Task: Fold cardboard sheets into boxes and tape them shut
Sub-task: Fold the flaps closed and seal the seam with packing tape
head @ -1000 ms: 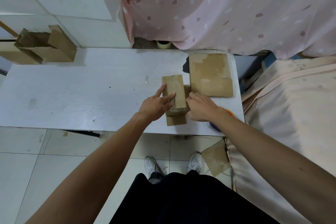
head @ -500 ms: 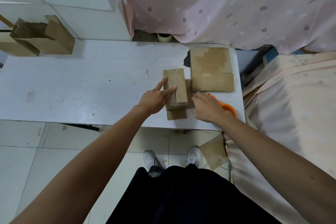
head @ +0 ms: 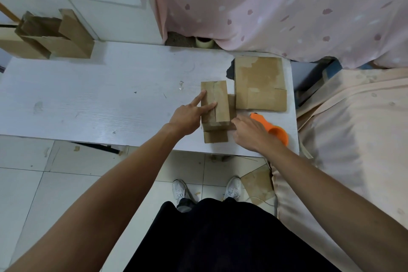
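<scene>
The white tabletop (head: 88,106) ran across the view, with a pink curtain (head: 287,6) hanging behind its far right corner. At the far left corner stood open boxes (head: 55,37), flaps up. A flat sheet (head: 258,81) lay at the far right corner, reaching the right edge.

The box (head: 220,104) sat just left of the sheet, near the near edge. It was closed, with a lengthwise seam on top and loose flaps sticking out below it on the near and right sides. Against the sheet it had not shifted over the last second.

An orange dispenser (head: 278,134) lay by the near right corner, partly under the right hand (head: 249,133). More of it showed than a second ago, when the hand covered nearly all of it. A roll (head: 204,42) of tape stood on the floor just past the far edge.

The left hand (head: 187,117) kept its pose. Its grip was wide, with two straight fingers (head: 208,107) spread and pressing on the box top across the seam. The right hand's fingertips touched the box's near right corner, as half a second before. Whether its grip held the dispenser I could not tell.
</scene>
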